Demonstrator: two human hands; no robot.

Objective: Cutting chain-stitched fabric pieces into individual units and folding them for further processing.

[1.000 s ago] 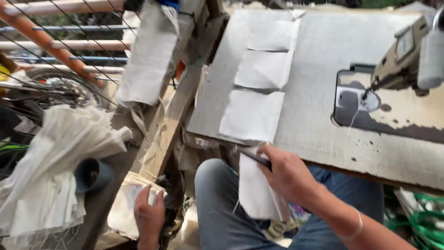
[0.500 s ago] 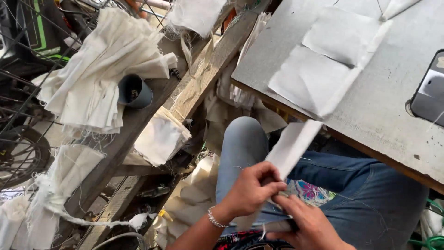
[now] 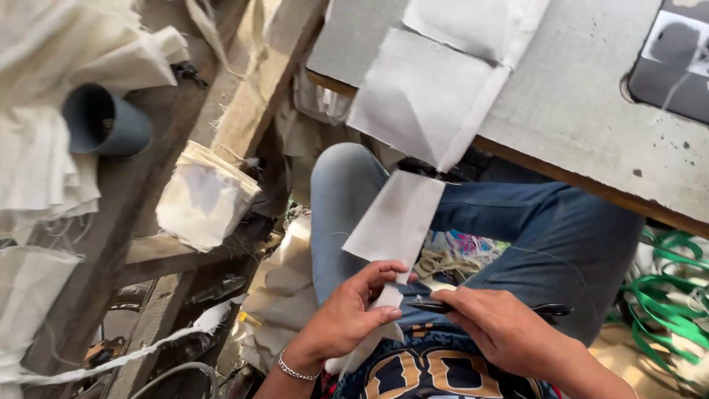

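Observation:
My left hand pinches the lower end of a white fabric piece that hangs over my lap, one of a chain of sewn pieces trailing down from the table. My right hand grips dark scissors right beside that fabric, blades pointing toward my left fingers. More linked white fabric pieces lie on the grey table above my knees. I sit in blue jeans.
A stack of cut white pieces rests on a wooden beam at left. A grey pipe end pokes from heaped cloth. Green strapping lies at right. The sewing machine's dark base sits top right.
My view has dropped closer to my lap. My left hand came up from the stack to take the hanging fabric, and my right hand with the scissors moved down off the table beside it.

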